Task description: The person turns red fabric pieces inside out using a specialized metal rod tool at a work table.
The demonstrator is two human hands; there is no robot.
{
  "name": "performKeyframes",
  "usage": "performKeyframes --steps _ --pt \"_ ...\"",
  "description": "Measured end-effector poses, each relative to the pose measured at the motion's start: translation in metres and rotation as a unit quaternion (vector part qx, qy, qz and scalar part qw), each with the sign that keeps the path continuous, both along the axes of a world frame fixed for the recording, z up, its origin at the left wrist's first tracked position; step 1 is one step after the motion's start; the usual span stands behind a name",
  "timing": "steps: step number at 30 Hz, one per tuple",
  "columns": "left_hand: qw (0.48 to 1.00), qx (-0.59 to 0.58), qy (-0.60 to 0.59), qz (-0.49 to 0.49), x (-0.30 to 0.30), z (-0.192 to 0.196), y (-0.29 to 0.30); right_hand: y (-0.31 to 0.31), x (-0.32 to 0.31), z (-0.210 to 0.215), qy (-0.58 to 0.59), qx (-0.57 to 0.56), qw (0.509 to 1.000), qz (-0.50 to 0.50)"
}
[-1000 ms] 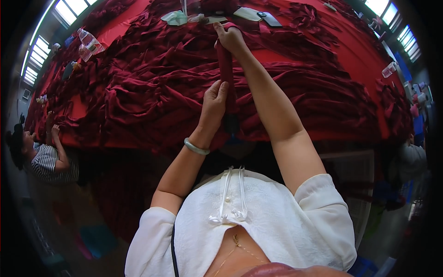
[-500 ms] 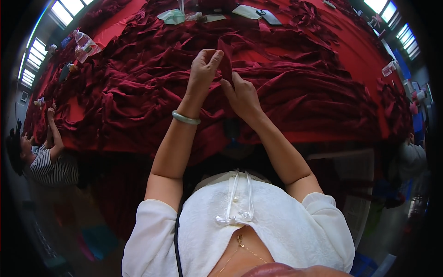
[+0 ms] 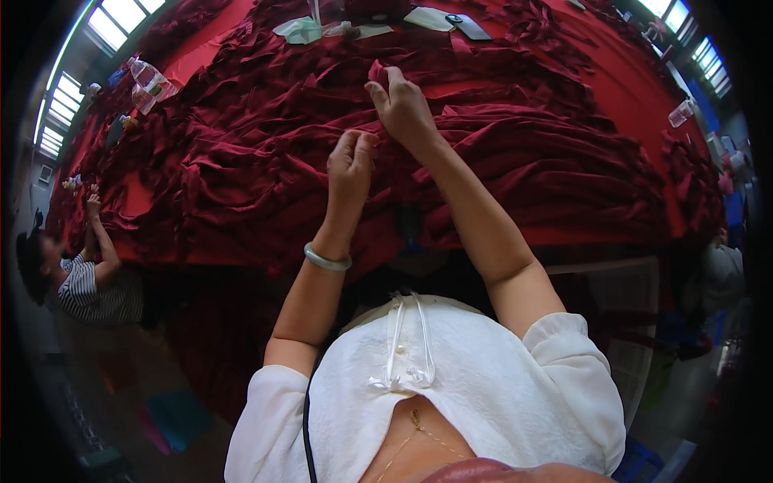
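Both arms are stretched out over the red table (image 3: pixel 644 88), which is buried in dark red fabric strips (image 3: pixel 515 153). The right hand (image 3: pixel 405 106) is furthest out, fingers pinched shut on the end of one dark red strip (image 3: pixel 375 74) that sticks up and points away from the person. The left hand (image 3: pixel 351 161), pale bangle (image 3: pixel 327 258) on the wrist, sits nearer with fingertips bunched together on the cloth just below it.

Heaped dark red fabric strips (image 3: pixel 266 161) crowd the red table (image 3: pixel 644 97) on every side, leaving bare cloth only toward its far right beside the plastic bottle (image 3: pixel 680 114).
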State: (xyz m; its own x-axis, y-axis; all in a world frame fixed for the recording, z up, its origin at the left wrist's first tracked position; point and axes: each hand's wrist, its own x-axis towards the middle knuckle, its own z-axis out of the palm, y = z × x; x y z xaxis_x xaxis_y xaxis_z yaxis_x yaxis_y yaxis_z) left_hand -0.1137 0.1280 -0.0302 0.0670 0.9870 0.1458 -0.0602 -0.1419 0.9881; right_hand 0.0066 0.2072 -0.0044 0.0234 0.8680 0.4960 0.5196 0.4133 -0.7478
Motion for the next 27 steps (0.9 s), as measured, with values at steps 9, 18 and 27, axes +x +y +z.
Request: performKeyframes --steps 9,18,27 --pt "0.996 0.040 -0.083 -0.012 0.028 0.011 0.042 -0.026 0.045 -0.024 0.197 -0.119 0.960 0.160" --pt "0.990 -0.055 -0.092 -0.088 0.006 -0.012 -0.016 0.050 -0.005 0.030 0.005 -0.003 1.000 0.023" --pt "0.984 -0.037 -0.169 -0.053 0.010 0.041 0.077 -0.043 0.003 0.008 -0.042 -0.043 0.998 -0.032"
